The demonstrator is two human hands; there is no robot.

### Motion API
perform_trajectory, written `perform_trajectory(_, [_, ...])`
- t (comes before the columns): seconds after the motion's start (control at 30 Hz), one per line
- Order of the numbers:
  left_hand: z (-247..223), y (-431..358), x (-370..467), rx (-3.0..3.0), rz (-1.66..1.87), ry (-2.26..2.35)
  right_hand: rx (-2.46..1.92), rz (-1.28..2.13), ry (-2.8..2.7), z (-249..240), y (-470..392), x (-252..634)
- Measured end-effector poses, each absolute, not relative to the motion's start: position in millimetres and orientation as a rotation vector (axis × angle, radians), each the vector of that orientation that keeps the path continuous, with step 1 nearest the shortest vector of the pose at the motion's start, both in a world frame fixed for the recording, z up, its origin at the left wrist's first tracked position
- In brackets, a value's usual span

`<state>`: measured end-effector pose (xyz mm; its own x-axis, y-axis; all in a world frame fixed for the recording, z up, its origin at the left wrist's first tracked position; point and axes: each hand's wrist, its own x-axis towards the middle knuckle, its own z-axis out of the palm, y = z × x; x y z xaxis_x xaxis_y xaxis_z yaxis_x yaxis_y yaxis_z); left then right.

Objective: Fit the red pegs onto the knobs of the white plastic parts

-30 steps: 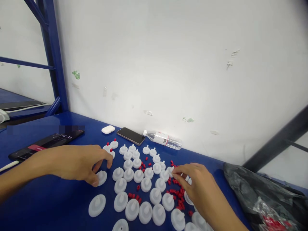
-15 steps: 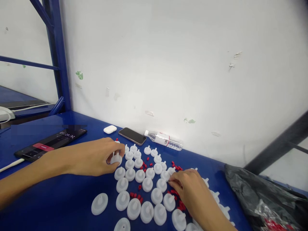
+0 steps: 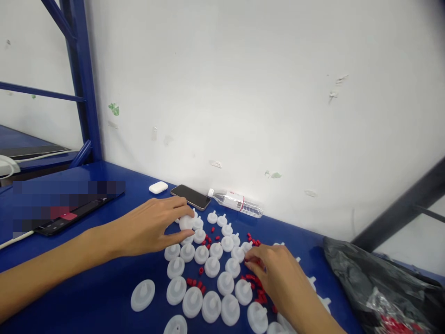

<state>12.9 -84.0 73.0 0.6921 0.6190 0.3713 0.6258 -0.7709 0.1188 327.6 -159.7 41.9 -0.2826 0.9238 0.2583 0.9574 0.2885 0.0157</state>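
Observation:
My left hand (image 3: 153,227) is above the far left of a group of white plastic discs with short stems. Between its thumb and fingers is a white disc (image 3: 187,222); its stem is not visible. My right hand (image 3: 278,273) has thumb and forefinger pinched low beside a stemmed disc (image 3: 238,254); its fingers hide whatever is between them. Several small red caps (image 3: 256,279) lie by that hand, and more red caps (image 3: 196,284) are scattered among the discs. One disc (image 3: 143,295) lies apart at the left.
A black phone (image 3: 73,215) with a white cable is at the left, partly blurred out. Along the wall lie a white case (image 3: 158,187), another phone (image 3: 190,196) and a plastic bottle (image 3: 236,202). A dark plastic bag (image 3: 358,269) covers the table's right end.
My left hand has moved right and slightly up over the grouped discs, with its fingers straighter and a disc between them. My right hand stays in nearly the same spot, still pinched.

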Motion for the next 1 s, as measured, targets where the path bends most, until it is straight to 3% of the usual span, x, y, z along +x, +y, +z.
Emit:
perform_trajectory(0.3, [60,-90,19,-2.978,-0.763,-1.071,-1.616,-0.180,-2.205,40,-158,329])
perform_trajectory(0.47, [55,-101,27,-2.976,-0.853,-0.843,-1.479,-0.076,-2.038,45,-164,321])
perform_trajectory(0.8, [43,-119,42,-2.949,-0.999,-0.675,-0.939,0.394,-1.909,55,-179,289])
perform_trajectory(1.0, [37,-123,46,-3.043,-1.129,-0.807,-0.862,0.352,-1.948,43,-178,286])
